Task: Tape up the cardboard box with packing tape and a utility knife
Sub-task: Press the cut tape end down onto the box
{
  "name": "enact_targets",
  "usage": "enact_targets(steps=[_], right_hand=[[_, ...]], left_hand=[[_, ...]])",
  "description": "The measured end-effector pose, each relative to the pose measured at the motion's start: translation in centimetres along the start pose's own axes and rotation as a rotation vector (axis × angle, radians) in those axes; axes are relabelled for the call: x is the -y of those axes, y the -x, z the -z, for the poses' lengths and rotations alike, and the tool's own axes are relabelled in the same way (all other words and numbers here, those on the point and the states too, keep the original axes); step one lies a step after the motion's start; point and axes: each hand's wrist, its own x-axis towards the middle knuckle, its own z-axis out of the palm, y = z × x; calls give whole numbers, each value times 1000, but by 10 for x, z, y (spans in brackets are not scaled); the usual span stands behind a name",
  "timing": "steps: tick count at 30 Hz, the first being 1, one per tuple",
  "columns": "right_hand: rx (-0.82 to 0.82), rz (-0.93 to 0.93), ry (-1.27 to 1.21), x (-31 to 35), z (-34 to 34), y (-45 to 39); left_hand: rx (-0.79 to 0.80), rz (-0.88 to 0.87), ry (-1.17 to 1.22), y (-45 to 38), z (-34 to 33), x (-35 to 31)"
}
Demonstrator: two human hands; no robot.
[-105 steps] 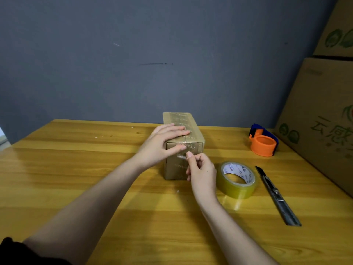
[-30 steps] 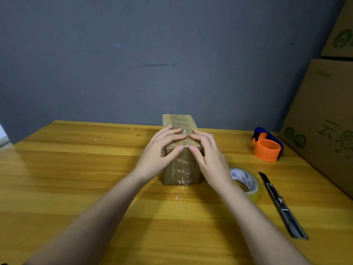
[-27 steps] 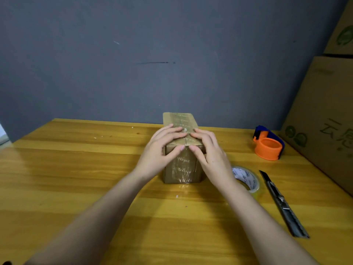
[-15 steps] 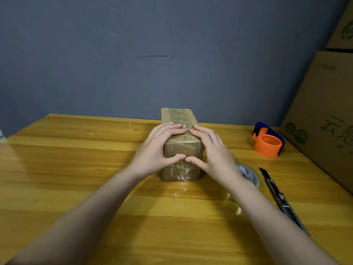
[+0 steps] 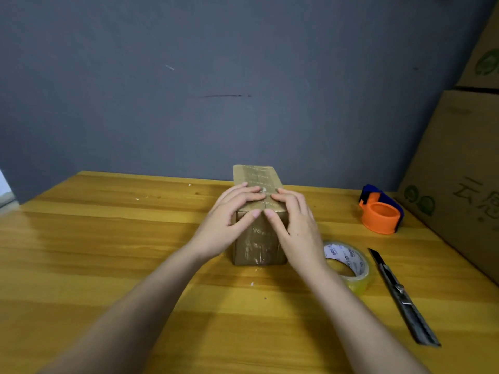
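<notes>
A small brown cardboard box wrapped in glossy tape stands on the wooden table, its short end towards me. My left hand clasps its near top left corner, and my right hand the near top right corner. On both hands the fingers lie flat on the top and the thumbs meet at the front top edge. A roll of clear packing tape lies flat just right of my right wrist. The grey utility knife lies further right, blade end pointing away from me.
An orange and blue tape dispenser sits at the back right of the table. Large cardboard cartons are stacked along the right edge. A grey wall stands behind the table.
My right hand left the front face of the box and joined the left on its near top. Both thumbs then slid from the front face up to the top edge.
</notes>
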Motion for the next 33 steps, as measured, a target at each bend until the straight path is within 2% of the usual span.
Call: enact_targets(steps=[10, 22, 27, 31, 33], right_hand=[[-13, 83, 104, -5, 0, -2], [134, 165, 245, -13, 8, -1], [193, 145, 224, -13, 12, -1], [74, 57, 30, -3, 6, 4], [6, 9, 14, 3, -1, 5]], left_hand=[[19, -70, -81, 1, 0, 3], [134, -107, -160, -2, 8, 9], [196, -96, -195, -2, 12, 7], [153, -31, -39, -2, 12, 2], [108, -13, -19, -1, 9, 3]])
